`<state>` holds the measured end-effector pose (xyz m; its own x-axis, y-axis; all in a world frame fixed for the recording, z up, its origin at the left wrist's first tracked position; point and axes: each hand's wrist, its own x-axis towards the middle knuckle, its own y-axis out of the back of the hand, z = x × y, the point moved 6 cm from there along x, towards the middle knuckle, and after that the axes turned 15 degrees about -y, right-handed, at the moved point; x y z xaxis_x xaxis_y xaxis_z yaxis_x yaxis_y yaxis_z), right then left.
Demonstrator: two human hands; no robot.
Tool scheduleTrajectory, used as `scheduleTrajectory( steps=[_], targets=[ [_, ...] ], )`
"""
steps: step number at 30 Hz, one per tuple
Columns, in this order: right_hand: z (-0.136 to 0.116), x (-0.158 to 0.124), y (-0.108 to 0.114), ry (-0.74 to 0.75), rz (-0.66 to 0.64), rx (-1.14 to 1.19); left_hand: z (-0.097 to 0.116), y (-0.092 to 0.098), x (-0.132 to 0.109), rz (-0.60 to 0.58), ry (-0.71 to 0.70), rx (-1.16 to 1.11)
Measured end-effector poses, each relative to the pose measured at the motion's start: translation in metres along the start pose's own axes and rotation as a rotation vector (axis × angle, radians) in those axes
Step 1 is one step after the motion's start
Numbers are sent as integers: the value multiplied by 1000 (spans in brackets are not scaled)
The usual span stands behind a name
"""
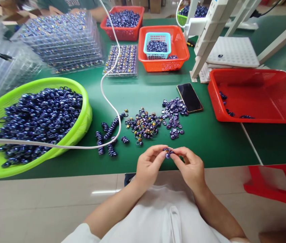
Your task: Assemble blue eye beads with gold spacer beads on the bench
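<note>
At the table's near edge, my left hand [148,165] and my right hand [191,166] meet fingertip to fingertip, both closed in a pinch. Between them is a small shiny dark-blue part [167,155] with a hint of yellow; whether it is one piece or several joined, I cannot tell. Just beyond my fingers lies a pile of small blue parts with gold-coloured innards [145,124]. Right of that pile are scattered dark-blue caps [174,113]. Stacked rows of blue looped parts [111,130] lie to the left.
A green basket [86,111] full of blue looped parts stands left, crossed by a white cable [105,92]. Behind are stacked clear trays [64,44] and red baskets [163,65]. A phone [190,97] and a red bin [264,96] are right. Another person's arm [98,14] shows at the back.
</note>
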<state>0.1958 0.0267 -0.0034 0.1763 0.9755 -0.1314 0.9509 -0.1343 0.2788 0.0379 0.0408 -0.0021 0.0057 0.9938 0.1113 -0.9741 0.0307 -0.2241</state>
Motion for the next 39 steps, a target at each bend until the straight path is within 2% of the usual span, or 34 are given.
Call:
scheduleTrajectory(
  steps=[2,4,9,13,21,27,31,39],
  targets=[
    [-7,-2,-1,81,-62,40,-10,3,0,59,102,-105],
    [-12,-2,-2,120,-125,90,-16,4,0,59,151,-151],
    [-9,1,-2,59,-150,149,-16,4,-1,24,210,-147],
    [-8,2,-3,65,-178,175,-10,4,0,20,206,-109],
    [-10,5,0,82,-207,156,-4,7,0,-21,90,27],
    [-4,4,-1,42,-183,146,9,7,2,-100,-143,232],
    [1,4,-3,-25,-173,167,16,4,2,-173,-238,267],
    [3,4,-3,-19,-196,175,26,0,1,-242,-364,327]
  ],
)
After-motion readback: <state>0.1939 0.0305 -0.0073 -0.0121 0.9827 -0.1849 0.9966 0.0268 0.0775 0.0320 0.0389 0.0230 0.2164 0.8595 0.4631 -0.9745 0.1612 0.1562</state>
